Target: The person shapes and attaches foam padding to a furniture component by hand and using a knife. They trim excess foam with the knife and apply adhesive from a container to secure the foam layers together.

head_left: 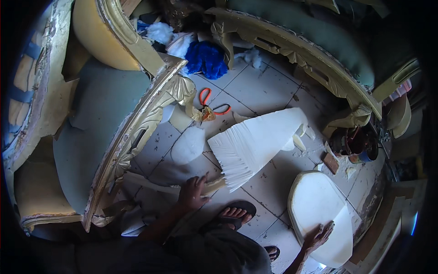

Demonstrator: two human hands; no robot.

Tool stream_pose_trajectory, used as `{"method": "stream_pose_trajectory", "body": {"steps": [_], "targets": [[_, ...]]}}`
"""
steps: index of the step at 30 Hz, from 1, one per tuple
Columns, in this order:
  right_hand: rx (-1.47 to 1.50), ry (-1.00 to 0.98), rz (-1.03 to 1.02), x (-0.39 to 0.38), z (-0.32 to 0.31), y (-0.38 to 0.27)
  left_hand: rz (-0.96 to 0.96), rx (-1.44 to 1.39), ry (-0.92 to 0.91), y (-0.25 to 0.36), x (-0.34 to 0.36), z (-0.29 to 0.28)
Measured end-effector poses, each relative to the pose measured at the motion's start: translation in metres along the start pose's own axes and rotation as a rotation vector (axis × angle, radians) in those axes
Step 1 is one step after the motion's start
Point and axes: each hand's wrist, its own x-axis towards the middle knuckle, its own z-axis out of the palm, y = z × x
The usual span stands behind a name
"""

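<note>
The rounded white panel lies flat on the tiled floor point(276, 235), and the right hand point(318, 237) rests on that rounded white panel point(315, 196) with its palm down and fingers extended, pinching nothing. Well to the panel's left, the left hand point(193, 193) is low with loosely spread fingers, over or beside a pale strip point(157, 183); I cannot tell whether it grips it. Some cutting looks done: a large white sheet point(260, 141) with one frilled edge lies beyond the panel and to its left, near small offcuts point(299, 141). Farther beyond are orange-handled scissors point(205, 97), in neither hand. Joining seems left undone, since the panel sits apart from the gilded chair frame point(130, 137) well to its left.
</note>
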Motion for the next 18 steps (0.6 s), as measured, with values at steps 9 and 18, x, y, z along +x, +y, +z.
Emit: {"method": "stream_pose_trajectory", "body": {"steps": [9,18], "targets": [[0.011,-0.02,0.01,-0.003,-0.002,-0.008,-0.043,-0.778,-0.047,-0.013,0.008,-0.079],[0.215,0.039,0.076,-0.007,-0.003,-0.003,0.201,-0.95,0.091,0.021,0.024,-0.147]]}}
